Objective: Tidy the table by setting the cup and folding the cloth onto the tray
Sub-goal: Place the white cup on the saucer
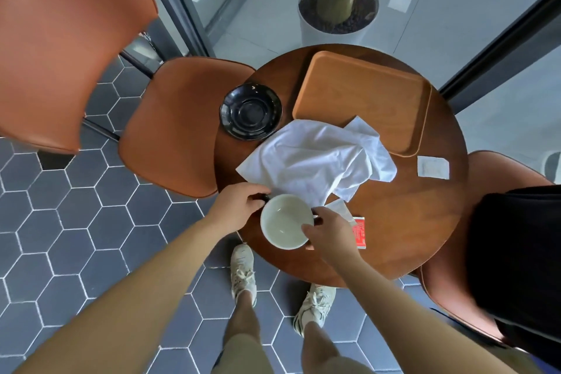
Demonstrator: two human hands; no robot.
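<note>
The cup (287, 220) is round and wide-mouthed, white inside, and empty. It stands upright at the near edge of the table (409, 222), its far rim touching or overlapping the lower edge of the cloth (315, 161).

Both hands are on it. The left hand (239, 206) is at the cup's left side, fingers curled in on a small dark part there, apparently the handle. The right hand (329, 234) is at the right side, with the thumb hooked over the rim and the fingers curled against the outer wall. The cup sits between the two hands.

The cloth is white, crumpled and unfolded, spread across the middle of the table; one corner laps onto the near edge of the tray (361, 100). The tray is wooden and lies at the far side.

A black saucer (250, 111) sits left of the tray. A red packet (359, 232) lies just beside the right hand.
</note>
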